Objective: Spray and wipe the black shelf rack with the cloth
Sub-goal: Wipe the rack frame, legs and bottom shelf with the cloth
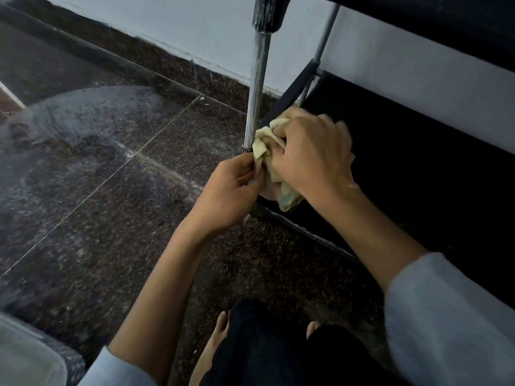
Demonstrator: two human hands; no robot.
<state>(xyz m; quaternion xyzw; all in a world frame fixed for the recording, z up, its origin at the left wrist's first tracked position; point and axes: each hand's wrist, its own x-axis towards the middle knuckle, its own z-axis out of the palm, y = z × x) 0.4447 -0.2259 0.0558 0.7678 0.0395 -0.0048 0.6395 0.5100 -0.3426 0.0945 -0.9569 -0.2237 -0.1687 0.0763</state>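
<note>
The black shelf rack (418, 168) stands against the white wall on the right, its lowest shelf close to the floor. A silver metal post (257, 87) rises from the shelf's front left corner. A crumpled pale yellow cloth (267, 140) is bunched at that corner, beside the post's base. My right hand (312, 151) is closed over the cloth from above. My left hand (231, 190) pinches the cloth's lower left edge with its fingertips. No spray bottle is in view.
Dark speckled stone floor tiles (111, 190) spread to the left, with pale streaks and a grey smear. My bare feet and dark trousers (264, 344) are at the bottom. An upper black shelf (446, 18) overhangs at the top right. A pale object (25, 358) sits at the bottom left.
</note>
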